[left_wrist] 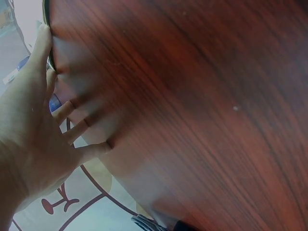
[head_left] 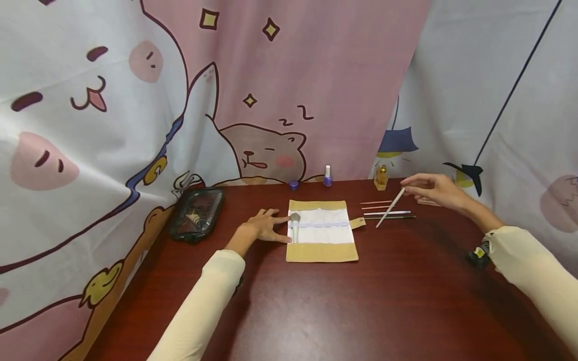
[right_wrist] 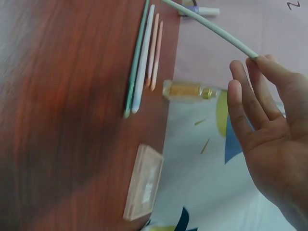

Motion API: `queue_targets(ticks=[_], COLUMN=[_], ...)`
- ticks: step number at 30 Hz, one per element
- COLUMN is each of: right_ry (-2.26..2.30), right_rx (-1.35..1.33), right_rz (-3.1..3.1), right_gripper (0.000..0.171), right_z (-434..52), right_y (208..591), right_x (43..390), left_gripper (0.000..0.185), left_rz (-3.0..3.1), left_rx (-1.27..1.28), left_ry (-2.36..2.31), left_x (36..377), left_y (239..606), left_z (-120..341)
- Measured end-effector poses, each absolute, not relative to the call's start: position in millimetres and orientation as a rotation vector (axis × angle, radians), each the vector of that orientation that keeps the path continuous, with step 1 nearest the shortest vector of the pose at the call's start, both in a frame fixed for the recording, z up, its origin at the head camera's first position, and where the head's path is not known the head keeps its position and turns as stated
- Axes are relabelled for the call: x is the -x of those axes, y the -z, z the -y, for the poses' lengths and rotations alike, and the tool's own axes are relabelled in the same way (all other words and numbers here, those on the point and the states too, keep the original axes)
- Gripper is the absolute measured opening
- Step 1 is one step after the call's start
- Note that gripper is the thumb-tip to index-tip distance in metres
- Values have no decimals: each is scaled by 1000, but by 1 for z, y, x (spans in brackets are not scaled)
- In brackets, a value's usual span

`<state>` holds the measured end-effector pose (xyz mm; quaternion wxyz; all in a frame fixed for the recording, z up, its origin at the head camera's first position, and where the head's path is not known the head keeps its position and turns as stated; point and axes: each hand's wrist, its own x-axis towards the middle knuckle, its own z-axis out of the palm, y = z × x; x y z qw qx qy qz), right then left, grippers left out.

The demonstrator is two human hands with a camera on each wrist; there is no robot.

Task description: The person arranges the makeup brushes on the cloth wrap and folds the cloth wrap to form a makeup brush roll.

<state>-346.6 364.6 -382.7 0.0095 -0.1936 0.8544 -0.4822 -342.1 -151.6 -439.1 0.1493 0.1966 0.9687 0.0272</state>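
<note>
**White brush lifted, cloth roll held flat**

Cream fabric makes the brush roll (head_left: 321,230), which lies unrolled on the dark wooden table (head_left: 361,301). The left hand (head_left: 264,226) rests flat just beside its left edge, fingers straight and spread, touching the cloth near a grey powder brush (head_left: 295,223) that is tucked into it; probably this keeps the roll from sliding. The right hand (head_left: 435,189) is further to the right and above the table. It pinches the end of a long white brush (head_left: 390,207) between thumb and fingertips, and the other end points down toward the roll. Just under this hand, four thin brushes (head_left: 387,209) lie in a row. Behind them stands a small amber bottle (head_left: 381,177), beside it a flat pale case (right_wrist: 143,180). Far from the left hand, a dark pouch (head_left: 197,213) lies by the curtain; its contents are hard to see. The pinch itself is partly hidden in the wrist view.
</note>
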Motion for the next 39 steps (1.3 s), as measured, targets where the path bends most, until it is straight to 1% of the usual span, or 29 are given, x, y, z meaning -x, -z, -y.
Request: queue_targets(ticks=[7, 10, 14, 17, 24, 34, 39], right_ry=[1581, 1666, 1666, 1660, 1726, 1601, 1572], right_rx=[737, 735, 715, 722, 732, 744, 719], right_rz=[-2695, -2628, -2640, -2662, -2618, -2669, -2742], right_gripper=[35, 38, 41, 40, 26, 35, 35], right_z=[-330, -315, -294, -277, -242, -213, -200], right_y=[372, 369, 367, 366, 368, 375, 380], right_x=[358, 364, 371, 375, 385, 396, 401], left_gripper=[85, 84, 84, 83, 83, 84, 84], left_rz=[-2788, -2789, -2782, -2777, -2785, -2793, -2787], left_rx=[-562, -568, -568, -564, -564, -543, -544], left_ry=[-84, -79, -76, -77, -72, -49, -22], left_x=[341, 340, 339, 339, 341, 341, 343], left_y=[440, 440, 441, 442, 442, 442, 445], left_z=[151, 151, 151, 151, 151, 150, 151])
